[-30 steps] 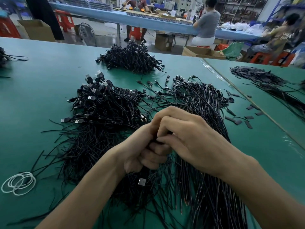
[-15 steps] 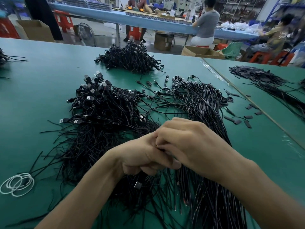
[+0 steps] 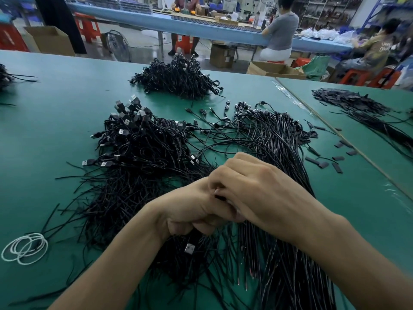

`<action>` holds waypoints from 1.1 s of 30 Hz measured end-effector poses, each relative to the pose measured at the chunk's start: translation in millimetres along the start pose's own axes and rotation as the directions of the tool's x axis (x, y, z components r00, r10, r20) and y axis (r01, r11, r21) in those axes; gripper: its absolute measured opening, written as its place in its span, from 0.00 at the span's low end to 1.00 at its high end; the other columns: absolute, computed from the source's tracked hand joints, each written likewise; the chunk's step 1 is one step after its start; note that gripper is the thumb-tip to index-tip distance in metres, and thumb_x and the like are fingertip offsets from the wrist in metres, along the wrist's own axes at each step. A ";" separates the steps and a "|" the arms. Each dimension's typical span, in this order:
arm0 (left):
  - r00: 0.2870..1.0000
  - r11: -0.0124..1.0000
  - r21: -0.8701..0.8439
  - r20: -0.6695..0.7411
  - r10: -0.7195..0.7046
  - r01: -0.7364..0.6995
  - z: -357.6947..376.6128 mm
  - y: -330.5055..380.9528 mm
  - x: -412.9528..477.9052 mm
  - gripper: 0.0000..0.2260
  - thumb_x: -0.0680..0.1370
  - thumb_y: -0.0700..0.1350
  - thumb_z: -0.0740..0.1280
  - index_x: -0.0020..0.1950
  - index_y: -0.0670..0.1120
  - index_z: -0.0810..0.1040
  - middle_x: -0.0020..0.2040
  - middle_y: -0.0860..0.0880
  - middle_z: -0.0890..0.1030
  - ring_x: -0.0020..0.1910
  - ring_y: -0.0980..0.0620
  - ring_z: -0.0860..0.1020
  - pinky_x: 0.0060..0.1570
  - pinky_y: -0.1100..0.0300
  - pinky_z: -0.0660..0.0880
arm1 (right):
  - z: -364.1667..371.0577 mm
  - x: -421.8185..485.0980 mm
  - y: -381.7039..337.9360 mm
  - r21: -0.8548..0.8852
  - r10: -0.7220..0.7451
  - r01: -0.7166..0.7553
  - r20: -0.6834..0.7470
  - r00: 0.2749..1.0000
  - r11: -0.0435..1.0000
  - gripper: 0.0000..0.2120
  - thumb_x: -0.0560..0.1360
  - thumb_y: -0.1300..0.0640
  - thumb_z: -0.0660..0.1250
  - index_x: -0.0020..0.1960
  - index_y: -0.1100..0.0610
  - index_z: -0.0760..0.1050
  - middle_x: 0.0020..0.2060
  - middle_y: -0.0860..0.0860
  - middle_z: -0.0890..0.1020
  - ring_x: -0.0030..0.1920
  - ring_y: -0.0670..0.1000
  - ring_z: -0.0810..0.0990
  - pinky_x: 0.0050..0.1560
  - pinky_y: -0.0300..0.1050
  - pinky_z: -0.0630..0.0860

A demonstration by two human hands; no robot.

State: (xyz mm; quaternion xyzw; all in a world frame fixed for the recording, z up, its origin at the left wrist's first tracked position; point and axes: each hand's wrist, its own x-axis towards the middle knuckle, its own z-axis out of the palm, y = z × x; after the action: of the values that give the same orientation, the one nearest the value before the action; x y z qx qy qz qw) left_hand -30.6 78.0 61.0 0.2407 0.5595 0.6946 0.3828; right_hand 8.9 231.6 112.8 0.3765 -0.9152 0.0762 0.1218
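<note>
Green table top [image 3: 44, 135]. White thin cord loops [image 3: 24, 248] lie at 8 o'clock of the hands, well apart. Loose pile of black cables with silver USB plugs [image 3: 138, 148] is at 10 o'clock, near. Left hand [image 3: 192, 211], centre frame: fingers curled tight together round a black USB cable [image 3: 189, 248]. Its silver plug hangs out of the fist at 6 o'clock, over loose wire ends. Far heap of coiled black cables [image 3: 178, 79] at 12 o'clock, well apart. Right hand [image 3: 252, 189] touches the left hand at its 3 o'clock, fingers curled together, tips pinching a dark bit of the same cable between both hands. Fanned bundle of long black wires [image 3: 279, 139] runs from 1 o'clock down under the right wrist. Small flat black sleeve pieces [image 3: 324, 164] are scattered at 2 o'clock.
</note>
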 end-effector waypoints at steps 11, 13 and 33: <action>0.922 0.924 -0.248 -0.330 0.202 -0.291 12.6 1.0 7.4 0.08 0.80 0.36 0.52 0.47 0.44 0.69 0.32 0.51 0.67 0.26 0.58 0.62 0.21 0.67 0.57 | 31.5 -2.4 5.5 0.582 0.586 -0.292 -0.416 0.696 0.759 0.12 0.74 0.60 0.74 0.44 0.47 0.73 0.38 0.42 0.80 0.39 0.44 0.79 0.38 0.32 0.72; 0.896 0.911 -0.217 -0.359 0.260 -0.351 13.8 -0.2 7.0 0.08 0.82 0.35 0.53 0.49 0.43 0.69 0.34 0.51 0.70 0.28 0.57 0.66 0.23 0.67 0.60 | 30.9 -2.1 4.7 0.569 0.556 -0.251 -0.459 0.693 0.783 0.09 0.74 0.60 0.74 0.44 0.50 0.75 0.38 0.43 0.80 0.39 0.45 0.79 0.38 0.32 0.73; 0.630 0.680 0.712 -0.450 0.633 -0.175 -8.4 -7.2 7.3 0.07 0.72 0.59 0.69 0.47 0.61 0.77 0.41 0.56 0.76 0.36 0.62 0.73 0.35 0.71 0.70 | 26.7 -0.5 8.4 0.978 0.724 -0.108 -0.057 0.688 0.179 0.12 0.75 0.67 0.69 0.42 0.55 0.68 0.33 0.46 0.79 0.34 0.44 0.74 0.37 0.37 0.74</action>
State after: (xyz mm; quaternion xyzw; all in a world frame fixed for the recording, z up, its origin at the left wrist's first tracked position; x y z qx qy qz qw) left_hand -39.4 79.4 51.2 0.2116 0.7739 0.5847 -0.1200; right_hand -1.1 231.6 86.7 0.0551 -0.6906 0.7146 0.0969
